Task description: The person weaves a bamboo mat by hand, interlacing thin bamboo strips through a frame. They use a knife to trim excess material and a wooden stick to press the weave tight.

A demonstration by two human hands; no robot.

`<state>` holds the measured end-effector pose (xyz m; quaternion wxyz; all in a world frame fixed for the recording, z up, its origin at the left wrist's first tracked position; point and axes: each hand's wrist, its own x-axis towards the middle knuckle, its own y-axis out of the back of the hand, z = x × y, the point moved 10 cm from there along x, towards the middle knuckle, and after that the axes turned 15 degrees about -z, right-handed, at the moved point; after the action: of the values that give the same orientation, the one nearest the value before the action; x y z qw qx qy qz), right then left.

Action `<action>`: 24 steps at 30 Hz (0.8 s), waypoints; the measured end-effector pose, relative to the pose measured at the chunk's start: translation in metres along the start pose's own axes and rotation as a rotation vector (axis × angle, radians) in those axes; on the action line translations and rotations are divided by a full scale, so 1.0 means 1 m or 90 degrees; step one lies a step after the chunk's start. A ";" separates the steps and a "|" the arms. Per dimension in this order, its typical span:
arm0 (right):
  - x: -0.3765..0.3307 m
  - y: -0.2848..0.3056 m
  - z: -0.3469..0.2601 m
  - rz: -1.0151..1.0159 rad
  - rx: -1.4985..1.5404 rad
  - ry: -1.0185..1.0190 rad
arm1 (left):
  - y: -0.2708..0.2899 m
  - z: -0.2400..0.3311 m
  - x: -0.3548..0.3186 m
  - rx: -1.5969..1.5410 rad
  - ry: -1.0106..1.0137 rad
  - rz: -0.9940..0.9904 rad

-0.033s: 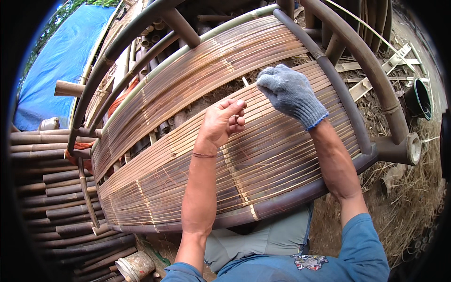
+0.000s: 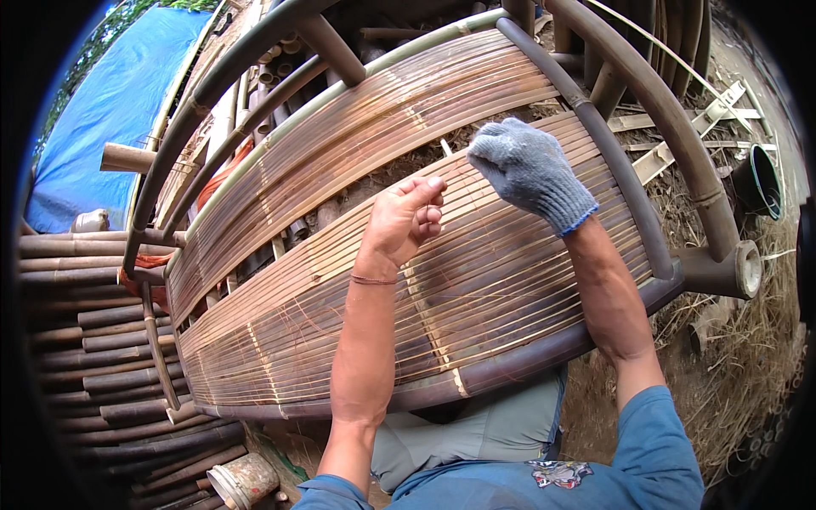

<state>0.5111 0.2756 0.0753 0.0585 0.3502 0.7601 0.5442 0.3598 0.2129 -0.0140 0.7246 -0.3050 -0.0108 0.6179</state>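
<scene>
well, slats [image 2: 497,272] beneath curled fingers [image 2: 430,228] (right gloved)

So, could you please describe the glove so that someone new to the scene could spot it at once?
Find the large slatted bamboo bench filling the middle of the view. Over its slats, the right forearm extends from the lower right and ends in the glove. It is grey and knitted with a blue cuff edge, whereas the left grip is ungloved.
</scene>
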 end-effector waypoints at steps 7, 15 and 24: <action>0.004 -0.021 -0.009 -0.070 0.237 0.051 | -0.018 0.020 0.013 0.055 -0.176 -0.029; 0.000 -0.016 0.020 0.057 0.400 0.041 | -0.050 0.056 -0.007 0.689 -0.361 0.120; 0.014 -0.052 0.019 -0.058 0.440 0.009 | -0.021 0.049 -0.008 0.560 -0.339 0.189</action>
<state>0.4855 0.2910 0.0268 -0.0446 0.3116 0.9146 0.2537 0.3574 0.2261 0.0385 0.6613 0.1967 0.1087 0.7157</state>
